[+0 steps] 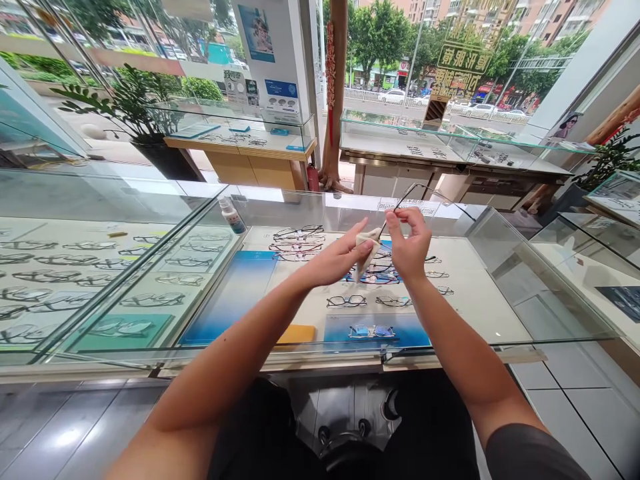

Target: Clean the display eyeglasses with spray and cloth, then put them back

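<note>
my right hand (pixel 411 243) pinches the thin dark eyeglasses (pixel 405 197) between thumb and fingers, above the glass display case (pixel 495 313). my left hand (pixel 347 257) presses a pale cloth (pixel 367 259) between thumb and fingers against their near end; i can't tell what part it covers. i judge the glasses light and springy, the temples easily bent, the cloth soft and limp. the rim or bridge seems the safest hold, with little squeeze.
</note>
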### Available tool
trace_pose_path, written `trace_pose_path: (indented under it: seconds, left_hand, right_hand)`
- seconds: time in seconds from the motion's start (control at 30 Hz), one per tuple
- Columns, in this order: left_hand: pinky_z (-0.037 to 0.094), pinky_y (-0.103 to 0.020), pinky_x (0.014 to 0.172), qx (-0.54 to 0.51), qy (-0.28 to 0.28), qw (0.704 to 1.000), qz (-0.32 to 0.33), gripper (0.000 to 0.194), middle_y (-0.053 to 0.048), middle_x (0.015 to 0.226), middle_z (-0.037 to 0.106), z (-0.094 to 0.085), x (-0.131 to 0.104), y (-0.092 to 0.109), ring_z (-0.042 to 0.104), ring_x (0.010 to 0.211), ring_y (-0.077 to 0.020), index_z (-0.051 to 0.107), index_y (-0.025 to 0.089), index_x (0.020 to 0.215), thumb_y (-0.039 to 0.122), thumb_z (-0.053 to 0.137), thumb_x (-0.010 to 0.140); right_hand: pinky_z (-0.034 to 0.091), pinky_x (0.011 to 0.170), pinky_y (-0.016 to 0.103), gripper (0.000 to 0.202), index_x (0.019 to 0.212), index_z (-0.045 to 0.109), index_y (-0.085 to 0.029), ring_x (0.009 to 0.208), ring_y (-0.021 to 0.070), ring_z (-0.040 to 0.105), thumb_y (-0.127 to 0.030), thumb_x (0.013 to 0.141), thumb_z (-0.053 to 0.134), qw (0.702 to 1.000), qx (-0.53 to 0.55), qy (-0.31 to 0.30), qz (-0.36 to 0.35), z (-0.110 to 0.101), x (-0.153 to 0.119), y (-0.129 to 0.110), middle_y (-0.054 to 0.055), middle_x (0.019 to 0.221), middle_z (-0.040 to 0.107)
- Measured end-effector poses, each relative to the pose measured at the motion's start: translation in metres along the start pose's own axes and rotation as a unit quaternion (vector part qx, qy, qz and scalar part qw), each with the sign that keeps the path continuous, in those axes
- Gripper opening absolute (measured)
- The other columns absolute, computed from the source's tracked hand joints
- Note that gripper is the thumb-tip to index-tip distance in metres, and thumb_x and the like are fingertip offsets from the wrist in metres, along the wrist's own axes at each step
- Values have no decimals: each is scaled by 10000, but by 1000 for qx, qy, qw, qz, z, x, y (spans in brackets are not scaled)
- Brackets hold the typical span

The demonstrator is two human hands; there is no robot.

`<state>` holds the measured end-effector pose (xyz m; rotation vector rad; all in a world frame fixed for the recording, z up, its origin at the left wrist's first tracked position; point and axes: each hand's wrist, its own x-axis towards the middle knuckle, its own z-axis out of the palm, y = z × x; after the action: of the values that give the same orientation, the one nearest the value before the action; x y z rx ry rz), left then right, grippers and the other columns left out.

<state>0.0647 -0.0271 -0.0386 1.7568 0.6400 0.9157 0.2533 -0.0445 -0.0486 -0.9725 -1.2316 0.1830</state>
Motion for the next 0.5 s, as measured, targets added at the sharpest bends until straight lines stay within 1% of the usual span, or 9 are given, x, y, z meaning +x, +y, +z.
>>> trace_pose_path:
  seconds: [0.07,0.13,0.17,0.23,0.3,0.33,0.4,0.47,0.5]
  left_hand:
    - [540,-402,933,50,-39,997,-35,368,-134,1060,759,-19,-2,10,705,1056,-309,762,215,814,562,833,912]
    - [504,-361,744,71,-78,991,-80,315,-99,886,731,-41,-5,20,666,794,-246,797,205,863,516,812,912]
    - [472,-346,685,77,-87,988,-99,287,-86,830,717,-52,-7,25,636,720,-225,812,200,881,487,824,889]
    - [446,-323,660,104,-81,984,-118,242,-70,823,723,-72,-11,32,636,706,-214,827,202,933,415,862,823]
    - [434,-299,666,167,-81,974,-127,267,-45,839,730,-89,-14,35,638,730,-207,826,218,977,368,887,765]
    - [420,-288,661,206,-98,964,-135,269,-32,827,725,-95,-16,35,626,727,-200,825,225,973,367,889,753]
    - [383,-277,637,273,-165,934,-162,230,-25,790,717,-105,-17,29,600,701,-191,831,233,910,406,875,765]
    - [346,-280,609,306,-226,905,-189,245,-33,740,717,-110,-16,20,577,653,-183,829,237,793,481,853,794]
    - [327,-285,595,312,-243,897,-199,291,-35,704,710,-111,-15,15,558,617,-176,818,239,734,520,848,802]
  right_hand:
    - [526,988,432,204,900,724,-288,998,246,671,-465,1000,737,999,31,2,21,-5,6,1,42,967,716]
    - [532,980,422,190,895,719,-286,986,236,680,-451,989,736,997,63,-10,46,-8,10,1,35,960,719]
    - [534,992,424,185,890,716,-285,992,235,686,-443,986,728,995,74,-19,57,-9,11,1,33,960,727]
    - [538,1024,433,185,871,708,-283,1013,239,697,-434,977,713,992,92,-39,77,-9,12,0,33,959,748]
    - [543,1047,441,184,857,710,-283,1034,242,707,-434,961,712,987,114,-61,94,-9,12,0,31,959,770]
    - [546,1057,444,179,854,716,-283,1042,242,712,-434,951,720,984,128,-72,102,-9,12,0,30,962,779]
    - [550,1078,450,161,856,736,-285,1054,240,725,-425,935,739,976,159,-93,113,-9,13,1,28,969,792]
    - [549,1104,458,142,867,756,-286,1058,238,738,-412,931,746,970,182,-111,117,-9,14,2,24,965,795]
    - [549,1114,463,137,870,761,-287,1059,237,743,-408,933,745,968,188,-118,119,-9,14,2,21,962,796]
